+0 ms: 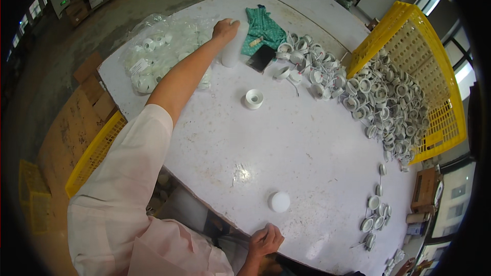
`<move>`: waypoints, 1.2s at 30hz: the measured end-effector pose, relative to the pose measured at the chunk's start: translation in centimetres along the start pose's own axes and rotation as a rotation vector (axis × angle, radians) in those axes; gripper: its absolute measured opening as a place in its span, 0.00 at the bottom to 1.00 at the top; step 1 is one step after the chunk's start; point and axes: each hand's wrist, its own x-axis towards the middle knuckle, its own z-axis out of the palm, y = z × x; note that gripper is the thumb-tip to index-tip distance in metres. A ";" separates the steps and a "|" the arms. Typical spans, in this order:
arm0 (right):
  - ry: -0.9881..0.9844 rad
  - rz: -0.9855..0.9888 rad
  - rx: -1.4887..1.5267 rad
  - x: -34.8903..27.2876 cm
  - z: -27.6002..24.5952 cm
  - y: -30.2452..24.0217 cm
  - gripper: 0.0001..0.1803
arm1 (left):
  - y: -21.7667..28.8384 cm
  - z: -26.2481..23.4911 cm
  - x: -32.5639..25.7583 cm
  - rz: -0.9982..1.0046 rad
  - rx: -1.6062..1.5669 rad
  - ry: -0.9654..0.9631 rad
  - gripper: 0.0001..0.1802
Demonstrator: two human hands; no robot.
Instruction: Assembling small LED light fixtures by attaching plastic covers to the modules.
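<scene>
My left hand [225,30] reaches far across the table and is closed around the top of a translucent white bottle [232,51], which stands upright. My right hand [265,240] rests at the table's near edge with its fingers curled; what is inside them, if anything, is hidden. Just beyond it sits a round white dome-shaped piece [279,202]. Midway between the hands lies a white ring-shaped part [253,99] with a hole in its middle. Beside the bottle are a green dotted cloth [266,29] and a black phone-like slab [261,59].
A clear plastic bag [169,53] of white parts lies at the far left. On the right, a tipped yellow crate [445,71] spills many round grey-white parts with wires [381,97] over the table [215,148]. Several more parts [376,214] lie nearer me. Another yellow crate [94,156] stands below the left edge.
</scene>
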 end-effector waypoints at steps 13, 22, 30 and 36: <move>0.020 -0.014 0.004 -0.1 -0.1 0.3 0.08 | -2.6 5.3 -20.6 0.455 0.196 -0.501 0.47; 0.097 -0.070 -0.007 -0.2 0.2 -0.1 0.09 | -4.3 7.8 -19.0 0.466 0.304 -0.564 0.37; 0.051 -0.026 0.026 -0.5 0.1 0.2 0.09 | -6.9 5.8 -16.7 0.349 0.296 -0.307 0.35; 0.055 -0.023 0.029 -0.3 0.2 0.0 0.09 | -7.6 2.5 -15.4 0.333 0.101 -0.178 0.38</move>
